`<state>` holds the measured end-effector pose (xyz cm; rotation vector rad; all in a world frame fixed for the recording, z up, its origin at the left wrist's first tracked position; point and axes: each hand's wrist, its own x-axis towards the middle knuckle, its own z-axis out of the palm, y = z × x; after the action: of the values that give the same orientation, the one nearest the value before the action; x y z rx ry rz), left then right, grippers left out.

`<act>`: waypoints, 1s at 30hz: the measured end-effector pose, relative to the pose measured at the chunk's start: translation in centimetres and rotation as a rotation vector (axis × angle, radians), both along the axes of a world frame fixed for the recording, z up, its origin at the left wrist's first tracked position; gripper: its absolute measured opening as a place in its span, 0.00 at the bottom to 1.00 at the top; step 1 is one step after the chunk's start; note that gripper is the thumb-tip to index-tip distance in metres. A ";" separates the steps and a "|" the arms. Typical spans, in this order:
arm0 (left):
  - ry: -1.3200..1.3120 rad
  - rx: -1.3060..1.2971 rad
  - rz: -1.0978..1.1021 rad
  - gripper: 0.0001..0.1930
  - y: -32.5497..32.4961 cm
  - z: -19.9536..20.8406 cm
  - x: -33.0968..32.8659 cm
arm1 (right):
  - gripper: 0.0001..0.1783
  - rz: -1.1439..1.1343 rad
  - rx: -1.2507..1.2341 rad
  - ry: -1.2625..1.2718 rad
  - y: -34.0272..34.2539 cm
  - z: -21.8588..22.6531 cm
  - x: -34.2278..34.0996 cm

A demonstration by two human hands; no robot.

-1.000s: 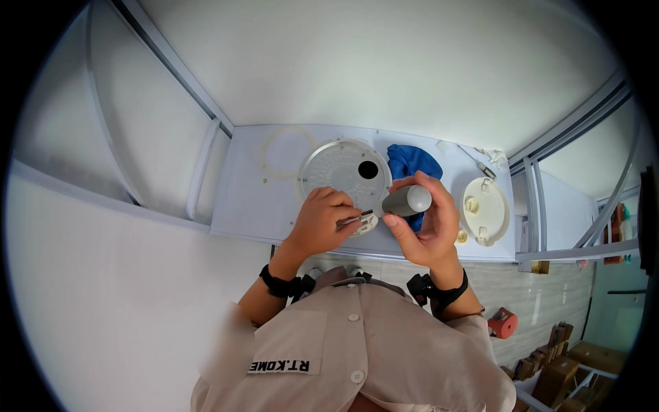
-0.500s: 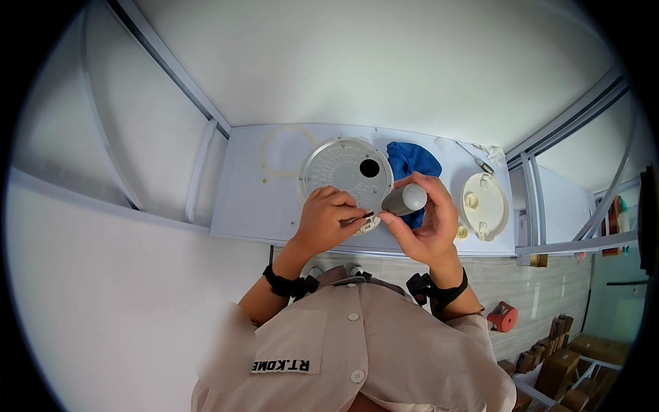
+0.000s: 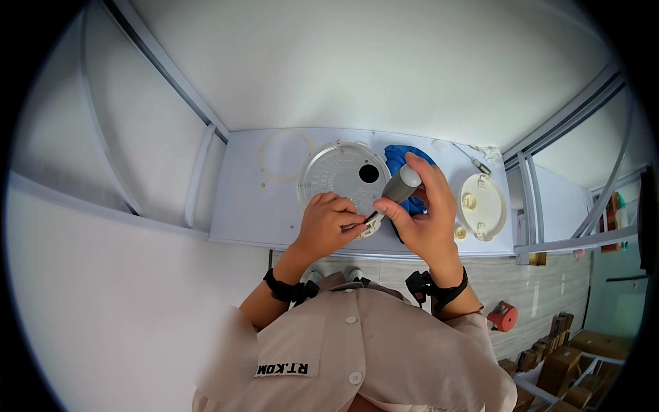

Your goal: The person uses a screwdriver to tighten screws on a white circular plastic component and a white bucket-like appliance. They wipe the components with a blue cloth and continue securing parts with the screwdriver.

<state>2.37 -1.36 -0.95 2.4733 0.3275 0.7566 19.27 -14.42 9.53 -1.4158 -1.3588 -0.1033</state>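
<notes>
My right hand is closed round the grey handle of a screwdriver. The tool tilts, its dark shaft pointing down toward my left fingertips. With thumb and finger pinched together, my left hand meets the shaft's lower end at the near rim of a round silver-grey disc-shaped housing. What the left fingers hold there is too small to make out. The housing lies flat on the table and has a black round spot on its face. A pale fitting shows at the rim beside the fingertips.
A blue cloth lies behind my right hand. Farther right are an oval cream cover, a small yellowish round part and another screwdriver. A thin pale ring lies at left on the white table. Frame posts flank both sides.
My right hand has tipped the screwdriver so that its handle leans back and its shaft shows. The left hand stays at the rim with only a slight shift.
</notes>
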 end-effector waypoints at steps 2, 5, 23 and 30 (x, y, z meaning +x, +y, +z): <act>0.004 0.001 -0.006 0.07 0.1 0.1 0.0 | 0.40 0.045 0.014 0.028 0.2 -0.1 0.0; 0.038 -0.002 -0.006 0.07 0.2 0.3 0.0 | 0.37 0.155 -0.055 0.234 -0.3 0.1 -0.5; 0.022 -0.020 -0.002 0.07 0.1 0.6 0.2 | 0.31 0.241 0.238 0.146 -0.1 -1.9 -0.2; 0.020 -0.016 -0.002 0.07 0.3 0.8 0.3 | 0.31 0.175 0.196 -0.087 -0.4 -0.1 0.5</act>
<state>2.66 -1.04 -0.19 2.4669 0.3371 0.7260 19.75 -14.86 9.44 -1.1358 -1.4952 -0.1799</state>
